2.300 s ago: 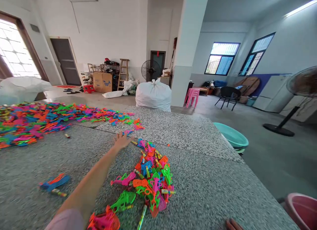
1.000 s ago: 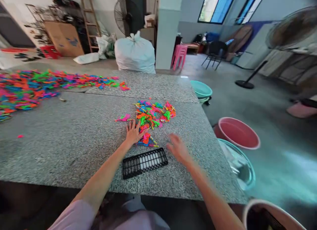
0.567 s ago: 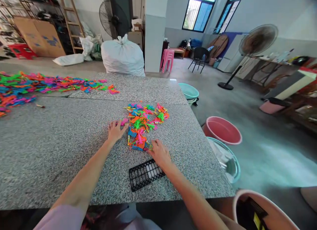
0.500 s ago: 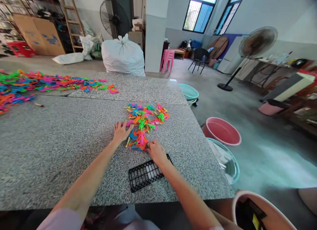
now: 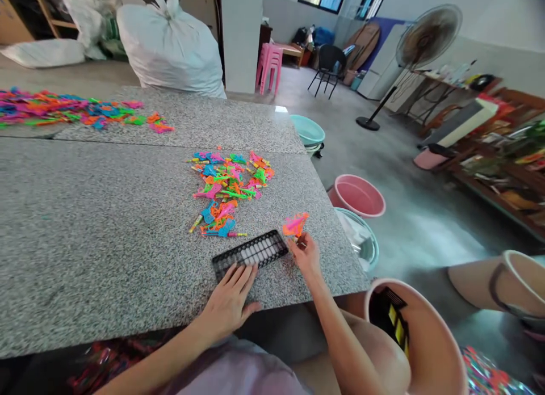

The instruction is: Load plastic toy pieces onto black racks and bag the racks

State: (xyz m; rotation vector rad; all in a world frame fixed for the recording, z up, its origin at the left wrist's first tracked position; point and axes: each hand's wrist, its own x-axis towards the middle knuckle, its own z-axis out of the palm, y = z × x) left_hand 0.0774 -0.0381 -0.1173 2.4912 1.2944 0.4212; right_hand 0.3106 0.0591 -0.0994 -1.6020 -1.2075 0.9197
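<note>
My left hand (image 5: 227, 298) lies flat with fingers stretched out, its fingertips on the near left part of a black plastic rack (image 5: 279, 244). The rack has rows of small cells, and several white pieces show in its middle. To the right of the rack, my right hand (image 5: 305, 257) is closed on an orange and pink plastic toy piece (image 5: 294, 225) and holds it by its lower end; the exact kind is unclear. Beyond the rack lies a loose heap of similar bright plastic pieces (image 5: 232, 182), some with yellow stick-like ends.
A long pile of coloured pieces (image 5: 55, 108) lies at the table's far left. The speckled stone table (image 5: 106, 230) ends close to me and on the right. Beside it on the floor stand a pink basin (image 5: 360, 196), teal basins (image 5: 309, 131) and a large bucket (image 5: 438, 338).
My right hand has moved right from the heap, with a toy piece in it. My left hand has left the heap and come down onto the rack. The view has swung right and down.
</note>
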